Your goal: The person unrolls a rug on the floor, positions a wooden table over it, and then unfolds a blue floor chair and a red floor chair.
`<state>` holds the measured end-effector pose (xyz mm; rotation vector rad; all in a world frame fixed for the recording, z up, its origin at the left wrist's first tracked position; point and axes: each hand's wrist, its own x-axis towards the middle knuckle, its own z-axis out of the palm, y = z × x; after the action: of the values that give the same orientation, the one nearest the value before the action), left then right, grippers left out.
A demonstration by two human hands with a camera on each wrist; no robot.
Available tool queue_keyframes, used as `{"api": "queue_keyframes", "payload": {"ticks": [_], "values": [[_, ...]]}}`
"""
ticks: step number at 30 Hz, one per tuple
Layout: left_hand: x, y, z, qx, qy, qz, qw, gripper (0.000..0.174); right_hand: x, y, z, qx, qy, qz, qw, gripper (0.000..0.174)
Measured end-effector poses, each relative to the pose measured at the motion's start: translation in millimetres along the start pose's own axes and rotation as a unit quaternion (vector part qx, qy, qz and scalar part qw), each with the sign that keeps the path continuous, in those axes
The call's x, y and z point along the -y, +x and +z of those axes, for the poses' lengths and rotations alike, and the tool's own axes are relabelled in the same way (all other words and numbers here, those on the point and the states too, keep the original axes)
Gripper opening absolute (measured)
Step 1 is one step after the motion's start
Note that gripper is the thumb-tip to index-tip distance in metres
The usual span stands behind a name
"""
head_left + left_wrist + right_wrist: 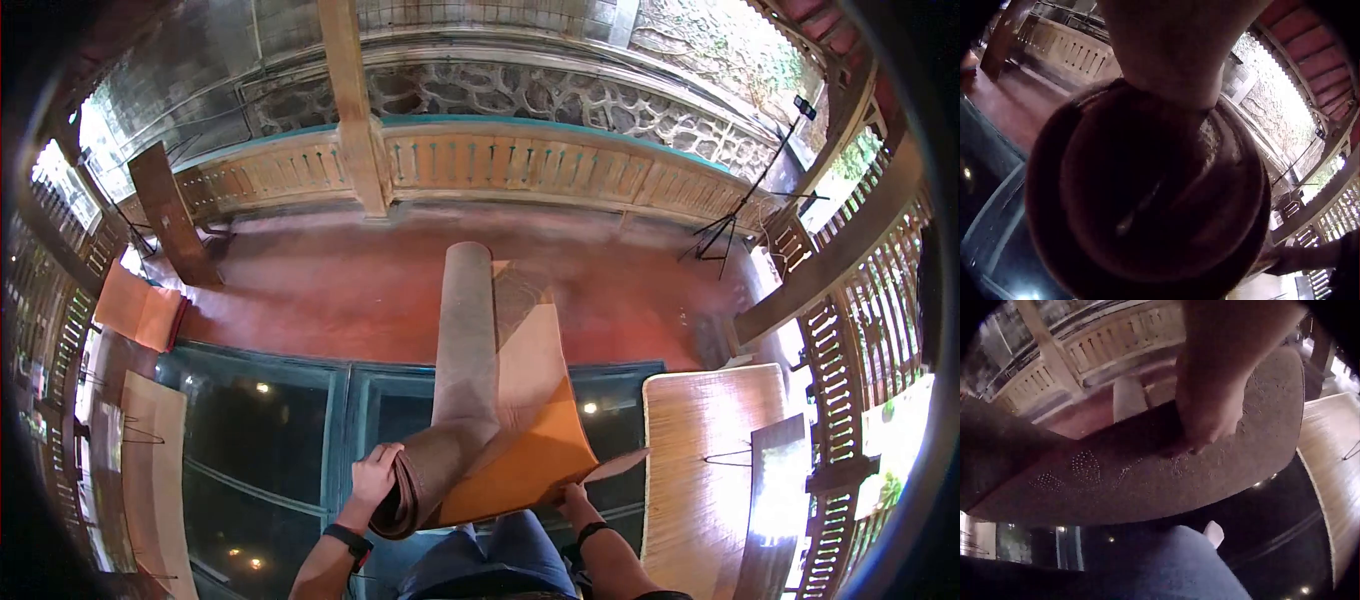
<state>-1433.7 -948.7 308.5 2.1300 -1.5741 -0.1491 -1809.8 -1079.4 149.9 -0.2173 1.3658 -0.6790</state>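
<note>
A partly rolled rug point(468, 330), grey-brown on one face and orange on the other, stretches away from the person, its near end bent to the left. The left hand point(375, 475) grips the rim of the rolled near end. Looking into that roll point(1154, 256), the left wrist view shows dark nested layers. On the other side, the right hand point(573, 497) holds the loose near edge, where a pointed flap sticks out to the right. Raised dotted leaf shapes mark the rug's brown face point(1088, 469) in the right wrist view, with the right hand's fingers point(1200, 434) curled at its fold.
Dark glass panels point(260, 420) form the near floor, with red floor point(330, 290) beyond. A tan mat point(700, 450) lies at right and another point(155, 480) at left. A folded orange pad point(140, 308), a leaning board point(170, 215), a tripod point(740, 200) and a wooden railing point(510, 160) stand around.
</note>
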Motion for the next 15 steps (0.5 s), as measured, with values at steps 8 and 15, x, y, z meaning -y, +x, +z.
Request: {"api": "queue_keyframes", "payload": {"ticks": [8,15], "values": [[36,-19,2,0.155,-0.078,-0.086,0.981,0.042,17,-15,97,-0.058,-0.048,0.039,0.996,0.036],[65,-21,79,0.138,0.007,-0.259,0.956,0.026,50,-31,80,-0.039,0.006,-0.058,0.998,0.032]]}}
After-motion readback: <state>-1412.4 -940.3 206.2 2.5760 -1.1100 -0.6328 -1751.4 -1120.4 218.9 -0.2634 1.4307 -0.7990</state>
